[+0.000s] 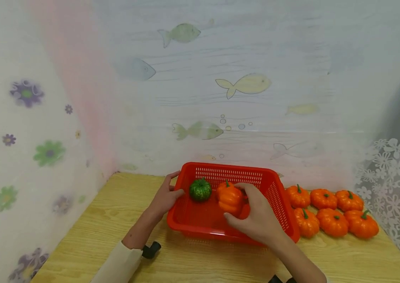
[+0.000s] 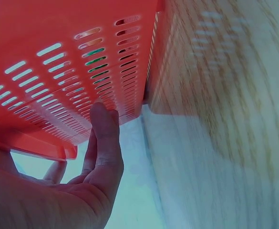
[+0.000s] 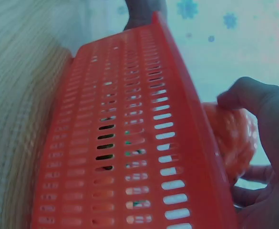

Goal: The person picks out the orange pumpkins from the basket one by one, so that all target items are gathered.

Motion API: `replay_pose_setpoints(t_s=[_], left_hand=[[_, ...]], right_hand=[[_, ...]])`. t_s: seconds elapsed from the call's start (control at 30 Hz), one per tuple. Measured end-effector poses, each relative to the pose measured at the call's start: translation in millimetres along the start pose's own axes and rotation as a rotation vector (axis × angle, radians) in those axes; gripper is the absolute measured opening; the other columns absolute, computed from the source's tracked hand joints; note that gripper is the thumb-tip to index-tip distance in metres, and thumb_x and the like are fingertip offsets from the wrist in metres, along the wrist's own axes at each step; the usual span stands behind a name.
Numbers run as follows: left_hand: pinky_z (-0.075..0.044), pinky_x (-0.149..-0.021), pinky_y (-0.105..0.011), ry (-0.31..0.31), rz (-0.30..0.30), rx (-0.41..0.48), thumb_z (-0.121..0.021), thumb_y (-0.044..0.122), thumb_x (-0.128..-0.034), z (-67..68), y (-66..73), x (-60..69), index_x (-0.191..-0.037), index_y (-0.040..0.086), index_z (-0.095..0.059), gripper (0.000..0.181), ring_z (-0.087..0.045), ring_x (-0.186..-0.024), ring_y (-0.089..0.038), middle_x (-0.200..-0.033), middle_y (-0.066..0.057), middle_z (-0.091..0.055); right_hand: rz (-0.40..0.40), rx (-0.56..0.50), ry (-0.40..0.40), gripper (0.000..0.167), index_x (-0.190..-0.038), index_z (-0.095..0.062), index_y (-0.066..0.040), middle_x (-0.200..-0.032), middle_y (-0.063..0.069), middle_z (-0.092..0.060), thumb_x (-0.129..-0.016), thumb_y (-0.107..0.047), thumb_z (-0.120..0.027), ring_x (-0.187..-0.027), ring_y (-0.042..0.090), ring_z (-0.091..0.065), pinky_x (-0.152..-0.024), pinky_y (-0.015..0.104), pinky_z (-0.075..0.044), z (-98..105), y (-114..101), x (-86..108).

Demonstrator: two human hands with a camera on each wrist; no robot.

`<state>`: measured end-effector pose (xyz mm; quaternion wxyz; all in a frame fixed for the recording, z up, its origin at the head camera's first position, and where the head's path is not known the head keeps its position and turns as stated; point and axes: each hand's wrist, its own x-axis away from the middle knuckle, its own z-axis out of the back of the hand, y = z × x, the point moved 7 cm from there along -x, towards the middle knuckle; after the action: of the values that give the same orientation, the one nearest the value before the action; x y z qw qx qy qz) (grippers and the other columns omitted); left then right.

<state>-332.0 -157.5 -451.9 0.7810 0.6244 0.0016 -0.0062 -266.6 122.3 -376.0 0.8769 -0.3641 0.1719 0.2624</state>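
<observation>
A red plastic basket (image 1: 207,232) with slotted walls stands on the wooden table. My left hand (image 1: 164,198) grips its left rim; in the left wrist view some of that hand's fingers (image 2: 105,138) lie against the slotted outer wall. My right hand (image 1: 258,216) holds an orange toy pumpkin (image 1: 231,201) over the basket, and the right wrist view shows this pumpkin (image 3: 232,138) beyond the near rim. Just behind it, another orange shape with a green stem (image 1: 225,184) shows, partly hidden. A dark green toy pumpkin (image 1: 200,190) sits inside the basket at the left.
Several orange pumpkins stand in two rows on the table right of the basket, among them a front one (image 1: 332,222) and a back one (image 1: 323,199). Behind the wooden table (image 1: 115,212) hangs a pale sheet (image 1: 292,129) printed with fish.
</observation>
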Motion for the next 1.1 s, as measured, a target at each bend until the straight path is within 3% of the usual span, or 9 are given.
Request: replay_pose_setpoints(t_s=[0.27,0.4,0.57,0.67,0.9,1.1], left_hand=[[-0.064,-0.085,-0.049,0.015,0.017,-0.014,-0.063,0.012,-0.0998,2.3,-3.8,-5.0,-0.164,0.024,-0.034,0.071,-0.07,-0.103,-0.033,-0.126,-0.022,-0.061],[-0.064,-0.087,-0.05,0.004,0.012,-0.005,-0.061,0.012,-0.1013,0.7,-2.8,-1.9,-0.164,0.023,-0.034,0.069,-0.069,-0.105,-0.034,-0.128,-0.024,-0.06],[-0.064,-0.087,-0.05,0.0,0.003,-0.001,-0.06,0.012,-0.1014,-0.1,0.1,1.8,-0.164,0.023,-0.034,0.069,-0.07,-0.105,-0.035,-0.129,-0.025,-0.06],[-0.063,-0.087,-0.051,-0.01,-0.013,0.002,-0.059,0.012,-0.1016,-0.3,1.1,2.3,-0.165,0.022,-0.032,0.07,-0.069,-0.108,-0.036,-0.132,-0.028,-0.059],[-0.063,-0.088,-0.05,-0.009,-0.014,0.003,-0.058,0.012,-0.1021,0.8,-0.6,0.7,-0.165,0.024,-0.032,0.069,-0.069,-0.109,-0.037,-0.133,-0.028,-0.059],[-0.063,-0.088,-0.05,0.001,-0.012,-0.001,-0.059,0.012,-0.102,0.9,-1.8,-0.6,-0.165,0.023,-0.032,0.069,-0.069,-0.107,-0.034,-0.13,-0.026,-0.06]], right_hand=[[0.007,-0.04,0.014,0.08,-0.147,-0.049,-0.014,-0.135,-0.005,-0.059,-0.078,-0.02,-0.09,-0.112,0.011,-0.059,-0.093,0.034,-0.059,19,5,6.0],[0.001,-0.066,0.03,0.081,-0.149,-0.049,-0.021,-0.137,-0.008,-0.056,-0.078,-0.014,-0.088,-0.114,0.009,-0.057,-0.094,0.03,-0.057,26,11,10.0],[0.014,-0.183,0.053,0.081,-0.146,-0.052,-0.03,-0.136,-0.01,-0.056,-0.078,-0.006,-0.089,-0.115,0.011,-0.06,-0.094,0.024,-0.056,35,17,15.7],[0.015,-0.226,0.072,0.079,-0.146,-0.053,-0.026,-0.135,-0.008,-0.058,-0.079,-0.005,-0.089,-0.113,0.012,-0.06,-0.094,0.02,-0.054,40,21,21.6],[-0.021,-0.265,0.088,0.075,-0.145,-0.05,-0.012,-0.138,0.001,-0.057,-0.081,-0.002,-0.087,-0.121,0.009,-0.058,-0.106,0.01,-0.042,54,29,33.5],[-0.032,-0.263,0.065,0.082,-0.154,-0.046,-0.02,-0.146,0.0,-0.052,-0.083,0.001,-0.083,-0.123,0.009,-0.055,-0.102,0.01,-0.045,64,35,41.0]])
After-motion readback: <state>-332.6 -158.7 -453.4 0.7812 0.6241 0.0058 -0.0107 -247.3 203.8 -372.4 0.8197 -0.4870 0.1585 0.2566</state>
